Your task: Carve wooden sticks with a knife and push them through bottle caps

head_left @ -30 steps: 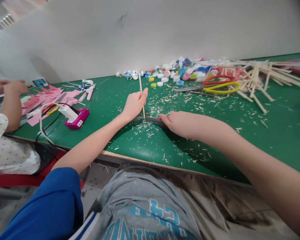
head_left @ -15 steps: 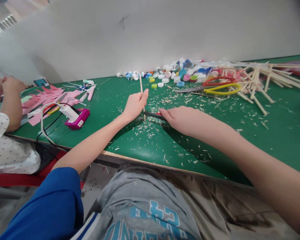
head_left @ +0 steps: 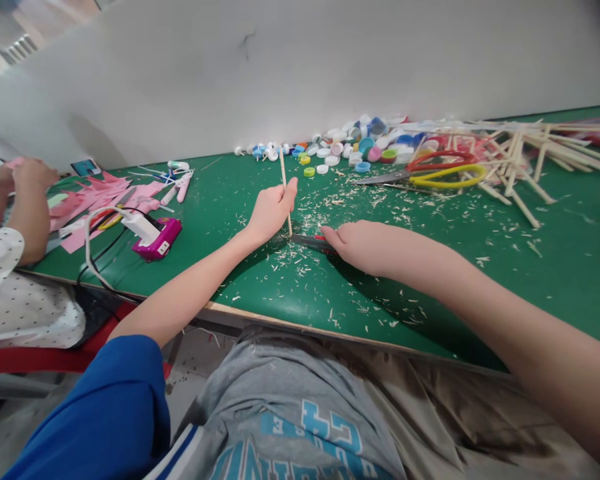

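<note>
Gripped in my left hand [head_left: 271,212] is a thin wooden stick [head_left: 283,167], held nearly upright with its lower end pointing down at the table. My right hand [head_left: 363,247] is closed round a knife [head_left: 310,243], which has a dark blade and a bit of red near the thumb. Most of the handle is hidden by the fingers. The blade points left, and its tip is at the stick's lower end, just below my left hand. Pale wood shavings [head_left: 300,269] lie scattered around both hands.
Bottle caps [head_left: 331,161] are heaped along the wall. Red-and-yellow scissors [head_left: 447,177] lie near a pile of wooden sticks [head_left: 523,150]. At left are a magenta power adapter [head_left: 157,240] with cables, pink paper [head_left: 97,200], glue guns [head_left: 183,187] and another person's hands [head_left: 33,175].
The knife blade has slid down along the stick to its lower end, my right hand lowering slightly with it. My left hand keeps its hold. The other person's hands have shifted a little.
</note>
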Available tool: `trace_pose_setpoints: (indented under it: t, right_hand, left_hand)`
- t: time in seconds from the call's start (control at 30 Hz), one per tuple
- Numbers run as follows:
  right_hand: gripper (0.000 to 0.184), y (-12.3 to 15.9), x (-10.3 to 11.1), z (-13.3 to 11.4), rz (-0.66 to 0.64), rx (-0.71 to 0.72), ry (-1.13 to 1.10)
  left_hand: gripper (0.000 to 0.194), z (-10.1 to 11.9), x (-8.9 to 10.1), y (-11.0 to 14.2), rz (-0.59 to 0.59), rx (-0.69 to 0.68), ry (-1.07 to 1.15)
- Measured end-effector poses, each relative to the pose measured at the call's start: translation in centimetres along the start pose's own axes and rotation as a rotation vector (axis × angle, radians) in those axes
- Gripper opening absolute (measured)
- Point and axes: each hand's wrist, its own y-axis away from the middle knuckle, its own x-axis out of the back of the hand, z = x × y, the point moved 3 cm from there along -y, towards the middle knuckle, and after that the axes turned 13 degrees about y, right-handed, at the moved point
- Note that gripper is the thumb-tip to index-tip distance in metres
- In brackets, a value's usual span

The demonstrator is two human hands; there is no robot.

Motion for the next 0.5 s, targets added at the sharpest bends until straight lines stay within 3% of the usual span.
trace_pose_setpoints:
  t: [0.13,0.4,0.5]
  right_hand:
    - [0.058,0.12,0.27,0.06,-0.025,0.001,-0.023]
    - [0.066,0.15,0.98,0.02,0.117,-0.085,-0.051]
    - [0.064,-0.01,0.70,0.10,0.109,-0.113,-0.044]
  left_hand:
    - [0.060,0.00,0.02,0.01,0.002,0.005,-0.009]
    - [0.061,0.23,-0.05,-0.04,-0.039,-0.003,-0.004]
    - [0.062,0.26,-0.09,-0.09,-0.061,0.000,-0.002]
